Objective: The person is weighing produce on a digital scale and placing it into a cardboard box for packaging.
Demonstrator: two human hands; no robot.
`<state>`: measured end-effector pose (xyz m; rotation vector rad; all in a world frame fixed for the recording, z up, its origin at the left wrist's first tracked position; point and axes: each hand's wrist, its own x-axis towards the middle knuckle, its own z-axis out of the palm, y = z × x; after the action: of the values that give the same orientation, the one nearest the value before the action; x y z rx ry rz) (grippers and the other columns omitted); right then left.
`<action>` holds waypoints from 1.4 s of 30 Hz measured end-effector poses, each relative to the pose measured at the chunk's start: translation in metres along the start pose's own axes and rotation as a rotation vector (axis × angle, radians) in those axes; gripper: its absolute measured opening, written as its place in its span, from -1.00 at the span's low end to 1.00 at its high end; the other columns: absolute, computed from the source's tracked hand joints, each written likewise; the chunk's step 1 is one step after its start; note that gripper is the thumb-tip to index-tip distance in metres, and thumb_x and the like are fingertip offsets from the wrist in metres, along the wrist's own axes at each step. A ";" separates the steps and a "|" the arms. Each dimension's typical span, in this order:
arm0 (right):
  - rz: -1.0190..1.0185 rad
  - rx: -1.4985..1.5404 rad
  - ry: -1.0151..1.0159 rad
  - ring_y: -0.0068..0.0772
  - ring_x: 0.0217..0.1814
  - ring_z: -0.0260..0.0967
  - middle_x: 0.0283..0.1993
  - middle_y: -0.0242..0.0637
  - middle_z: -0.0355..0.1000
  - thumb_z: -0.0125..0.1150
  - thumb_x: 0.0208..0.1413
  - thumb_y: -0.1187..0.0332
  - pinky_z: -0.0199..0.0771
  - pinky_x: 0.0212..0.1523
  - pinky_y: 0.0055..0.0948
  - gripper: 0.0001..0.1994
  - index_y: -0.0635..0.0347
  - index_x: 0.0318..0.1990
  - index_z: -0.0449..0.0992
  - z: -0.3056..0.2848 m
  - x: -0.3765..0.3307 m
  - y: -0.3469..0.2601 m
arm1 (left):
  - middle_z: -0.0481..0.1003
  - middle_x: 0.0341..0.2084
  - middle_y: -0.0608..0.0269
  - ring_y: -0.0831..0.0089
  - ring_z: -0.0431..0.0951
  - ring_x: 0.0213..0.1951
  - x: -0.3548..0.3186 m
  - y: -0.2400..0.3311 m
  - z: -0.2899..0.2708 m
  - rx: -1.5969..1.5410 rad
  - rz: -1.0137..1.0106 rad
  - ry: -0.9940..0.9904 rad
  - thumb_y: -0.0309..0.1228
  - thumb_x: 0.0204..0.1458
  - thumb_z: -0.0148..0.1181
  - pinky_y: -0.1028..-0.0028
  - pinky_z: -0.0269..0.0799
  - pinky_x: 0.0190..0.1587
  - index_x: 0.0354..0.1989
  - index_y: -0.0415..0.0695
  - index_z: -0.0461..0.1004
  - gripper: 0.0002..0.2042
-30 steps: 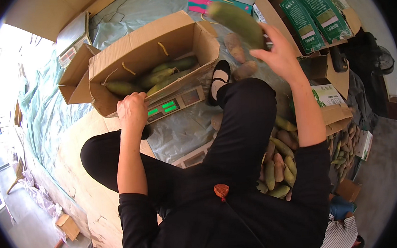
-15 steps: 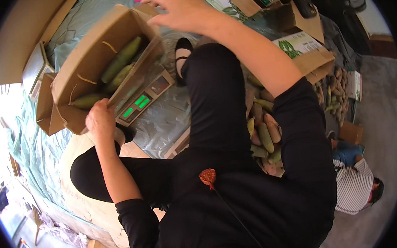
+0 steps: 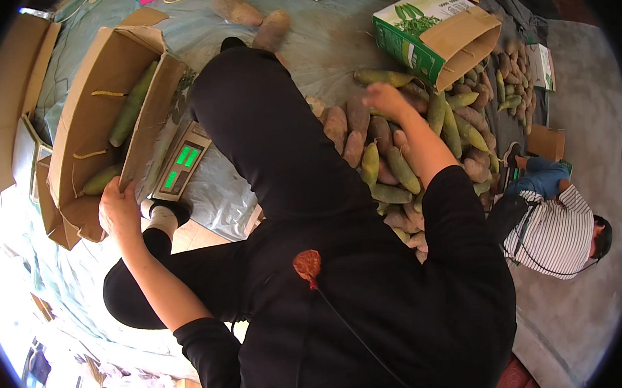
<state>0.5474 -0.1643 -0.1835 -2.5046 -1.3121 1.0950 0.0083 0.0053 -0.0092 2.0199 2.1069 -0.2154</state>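
With its fingers closed over the near edge of an open cardboard box point(image 3: 82, 113), my left hand point(image 3: 119, 211) holds on at the box's near corner. Inside lie long green vegetables point(image 3: 134, 109), which look like green radishes, and yellow cord loops hang on the wall. The box stands at a digital scale point(image 3: 179, 167) with lit green digits. My right hand point(image 3: 388, 100) is over a heap of green and brownish-pink root vegetables point(image 3: 399, 166), close to a long green one point(image 3: 384, 78) at its far edge. Motion blurs its fingers, so a grip cannot be made out.
A green-and-white carton point(image 3: 433, 30) lies tipped with its open end over the heap. Brownish roots point(image 3: 237, 8) rest on the plastic sheet beyond my knee. At the right, a person in a striped shirt point(image 3: 556, 238) bends beside another heap point(image 3: 516, 79).
My right hand has moved from beyond the box's far end to the vegetable heap on the right. My left hand stays on the box edge. The view has shifted.
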 end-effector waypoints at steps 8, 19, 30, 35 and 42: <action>0.563 0.238 -0.352 -0.24 0.00 0.39 0.04 -0.05 0.38 0.41 -0.22 0.23 0.40 -0.05 -0.37 -0.25 0.32 0.17 0.24 0.080 -0.080 0.061 | 0.52 -0.22 0.07 0.09 0.51 -0.16 0.003 -0.003 0.004 -0.006 -0.004 0.015 -0.30 -0.06 0.18 0.25 0.40 -0.14 -0.12 -0.11 0.50 -0.69; 0.303 -0.130 -0.113 -0.08 0.18 0.25 0.09 -0.01 0.32 0.36 -0.24 0.23 0.29 0.12 -0.26 -0.27 0.22 0.14 0.19 0.117 -0.100 0.053 | 0.52 -0.26 0.07 0.10 0.50 -0.16 0.002 -0.008 0.007 0.018 0.014 0.050 -0.31 -0.09 0.19 0.20 0.39 -0.14 -0.17 -0.10 0.50 -0.72; -0.269 -0.163 0.235 0.07 -0.03 0.34 -0.15 -0.04 0.40 0.34 -0.28 0.50 0.34 -0.05 -0.16 -0.46 0.14 -0.03 0.30 0.016 -0.068 -0.021 | 0.49 -0.14 0.05 0.15 0.46 -0.03 -0.009 -0.014 -0.006 -0.375 0.088 0.224 -0.46 -0.20 0.28 0.15 0.21 0.10 0.05 -0.16 0.35 -0.48; -0.398 0.139 0.455 -0.10 0.01 0.31 -0.07 -0.12 0.36 0.29 -0.20 0.56 0.31 0.02 -0.32 -0.46 0.17 0.02 0.29 -0.059 -0.051 -0.117 | 0.36 0.06 0.12 0.18 0.27 0.17 -0.016 -0.014 -0.011 -0.232 -0.023 0.245 -0.41 -0.22 0.35 -0.05 -0.05 0.24 0.24 -0.02 0.14 -0.25; -0.879 0.665 0.495 -0.43 0.03 0.32 0.01 -0.25 0.32 0.19 -0.03 0.61 0.32 0.08 -0.46 -0.56 0.27 0.05 0.27 -0.124 -0.062 -0.289 | 0.17 0.22 0.14 0.13 0.02 0.31 -0.019 -0.013 -0.012 -0.180 -0.098 0.251 -0.40 -0.28 0.42 -0.13 -0.16 0.26 0.33 0.04 -0.05 -0.06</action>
<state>0.4098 -0.0040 0.0576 -1.3403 -1.3500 0.5136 -0.0046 -0.0109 0.0067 1.9266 2.2802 0.2170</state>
